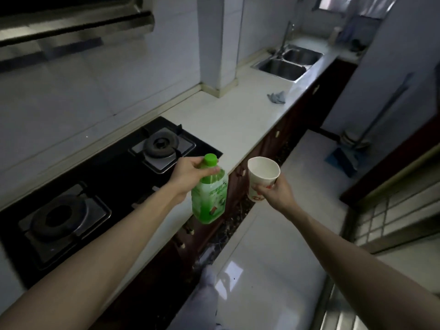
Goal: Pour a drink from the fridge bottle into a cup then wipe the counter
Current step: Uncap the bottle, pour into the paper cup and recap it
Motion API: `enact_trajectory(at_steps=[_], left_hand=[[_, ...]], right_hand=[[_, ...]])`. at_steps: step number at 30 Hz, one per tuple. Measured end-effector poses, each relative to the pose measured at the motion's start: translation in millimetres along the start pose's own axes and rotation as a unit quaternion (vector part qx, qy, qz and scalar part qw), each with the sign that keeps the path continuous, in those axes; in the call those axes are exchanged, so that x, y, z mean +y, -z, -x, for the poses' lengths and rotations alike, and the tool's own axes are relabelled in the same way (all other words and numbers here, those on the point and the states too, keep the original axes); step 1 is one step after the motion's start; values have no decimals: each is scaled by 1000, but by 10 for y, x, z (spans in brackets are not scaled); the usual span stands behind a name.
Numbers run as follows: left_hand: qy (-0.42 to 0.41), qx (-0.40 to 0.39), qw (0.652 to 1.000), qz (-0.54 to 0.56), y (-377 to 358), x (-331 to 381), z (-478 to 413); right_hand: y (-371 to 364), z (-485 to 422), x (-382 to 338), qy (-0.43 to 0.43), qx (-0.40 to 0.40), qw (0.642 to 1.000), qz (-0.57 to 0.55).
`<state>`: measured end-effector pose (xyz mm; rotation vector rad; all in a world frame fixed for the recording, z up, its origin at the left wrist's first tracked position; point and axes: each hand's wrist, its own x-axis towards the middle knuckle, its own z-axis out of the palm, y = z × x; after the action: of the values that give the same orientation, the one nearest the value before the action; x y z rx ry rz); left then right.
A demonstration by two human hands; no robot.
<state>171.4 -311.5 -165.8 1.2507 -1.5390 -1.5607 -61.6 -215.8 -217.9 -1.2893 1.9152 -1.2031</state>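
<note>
The left hand (190,171) held the green bottle (209,198) by its shoulder, fingers (210,171) curled round it just under the green cap (210,159), which was still on. The bottle hung in the air over the front edge of the white bench (226,120), just beside the right end of the black stove (114,177). The right hand (273,191) gripped the lower part of a white paper cup (263,173), its mouth tipped toward the camera and its inside looking empty. The cup was off the bench, over the floor (273,246), near the bottle but not touching it.

The stove's two burners (160,145) took up the bench to the left of the bottle. Beyond the stove the bench ran bare as far as a crumpled grey cloth (276,96) (lying close to the front edge), and past that sat a double steel sink (285,63) with its tap (287,36) at the back. A tiled pillar (217,44) jutted out from the wall between stove and sink, narrowing the bench there. A range hood (71,27) hung over the stove.

Dark cabinet fronts (269,144) dropped straight from the bench edge. The pale floor ran alongside as an open aisle, with a long-handled mop (381,110) leaning on the far wall.
</note>
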Motion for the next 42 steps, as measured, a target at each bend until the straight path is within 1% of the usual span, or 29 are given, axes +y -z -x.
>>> enact_trajectory(at_steps=[3, 8, 16, 19, 22, 27, 31, 33, 38, 42], left_hand=[[4, -31, 1000, 4, -242, 14, -338], [17, -54, 998, 17, -470, 21, -902], [14, -83, 995, -47, -655, 247, -2012], [4, -89, 995, -53, -732, 374, -2341], [1, -88, 994, -58, -837, 457, -2601], [13, -75, 996, -54, -1055, 510, -3007], [21, -63, 995, -71, -1277, 559, -3346], [23, -49, 996, -70, -1415, 598, -3504], [37, 16, 998, -38, -1813, 795, -3889], [45, 84, 995, 16, -2057, 939, -4155]], right_hand=[[181, -197, 168, -17, 14, 1000, 9], [269, -656, 302, -45, 25, 999, 17], [363, -1658, 380, -54, 18, 997, 45], [452, -1987, 446, -60, 23, 997, 42], [542, -2204, 569, -82, 26, 995, 48], [729, -2596, 752, -93, 33, 994, 35], [909, -3001, 925, -94, 11, 995, 17], [997, -3253, 1084, -81, -9, 997, 15], [1361, -3841, 1130, -53, -48, 996, 43], [1660, -4330, 1249, -22, -77, 995, 58]])
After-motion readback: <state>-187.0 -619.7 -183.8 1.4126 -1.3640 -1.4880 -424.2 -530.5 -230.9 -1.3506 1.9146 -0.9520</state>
